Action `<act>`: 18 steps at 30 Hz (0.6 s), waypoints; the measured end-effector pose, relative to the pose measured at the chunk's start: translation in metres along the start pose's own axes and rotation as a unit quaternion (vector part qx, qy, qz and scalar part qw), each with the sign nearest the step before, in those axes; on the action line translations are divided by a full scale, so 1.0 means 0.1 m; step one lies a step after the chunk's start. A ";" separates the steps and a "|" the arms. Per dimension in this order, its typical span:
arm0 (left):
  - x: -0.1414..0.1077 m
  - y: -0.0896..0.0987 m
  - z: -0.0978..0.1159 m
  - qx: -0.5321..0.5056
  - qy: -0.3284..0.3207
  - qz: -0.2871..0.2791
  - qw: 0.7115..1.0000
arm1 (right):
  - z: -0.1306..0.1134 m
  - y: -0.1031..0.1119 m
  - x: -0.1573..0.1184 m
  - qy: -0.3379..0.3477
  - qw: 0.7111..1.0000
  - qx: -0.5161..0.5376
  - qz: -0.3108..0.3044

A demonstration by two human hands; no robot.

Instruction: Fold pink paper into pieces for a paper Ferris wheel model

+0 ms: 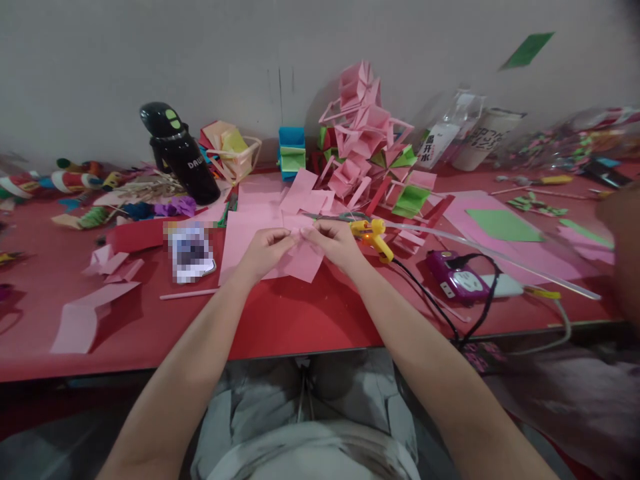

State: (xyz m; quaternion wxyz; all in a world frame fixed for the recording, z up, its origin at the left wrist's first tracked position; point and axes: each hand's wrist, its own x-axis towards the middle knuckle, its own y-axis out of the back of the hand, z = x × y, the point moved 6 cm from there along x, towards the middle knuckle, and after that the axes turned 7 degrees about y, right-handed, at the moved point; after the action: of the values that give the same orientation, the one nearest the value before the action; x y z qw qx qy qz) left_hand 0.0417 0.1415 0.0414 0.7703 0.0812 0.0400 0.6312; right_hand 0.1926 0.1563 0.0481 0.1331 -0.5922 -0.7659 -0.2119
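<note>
Both my hands meet over the middle of the red table, pinching a sheet of pink paper (306, 261) between them. My left hand (270, 248) has its fingertips closed on the paper's left side. On its right side the fingers of my right hand (336, 241) are closed too, almost touching the left ones. More pink sheets (245, 230) lie beneath and behind. A yellow hot glue gun (374, 235) rests just right of my right hand, with a clear glue stick (490, 252) stretching rightward from it.
Behind my hands stands a pile of folded pink paper shapes (357, 127). A black bottle (183, 157) and a phone (193, 252) are on the left. To the right lie a purple power adapter (457, 277) with cables and green paper (505, 225). Another person's arm (620, 247) shows at the right edge.
</note>
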 end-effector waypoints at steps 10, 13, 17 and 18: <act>-0.04 0.05 0.14 0.082 -0.103 0.078 0.988 | -0.01 -0.06 -0.01 0.012 0.999 -0.015 -0.031; -0.04 0.11 0.16 0.085 -0.110 0.115 0.984 | 0.02 -0.05 -0.01 -0.009 1.000 0.026 -0.014; -0.01 0.26 0.07 0.044 -0.084 0.181 0.979 | 0.07 -0.05 -0.03 -0.057 0.995 0.083 0.005; 0.01 0.27 0.03 0.018 -0.068 0.179 0.981 | 0.08 -0.05 -0.03 -0.062 0.994 0.089 0.009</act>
State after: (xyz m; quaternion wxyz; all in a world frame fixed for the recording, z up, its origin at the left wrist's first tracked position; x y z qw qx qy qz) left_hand 0.0164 0.1469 0.0491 0.6444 0.1438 -0.0164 0.7509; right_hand 0.1891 0.1566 0.0394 0.1395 -0.5969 -0.7832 -0.1045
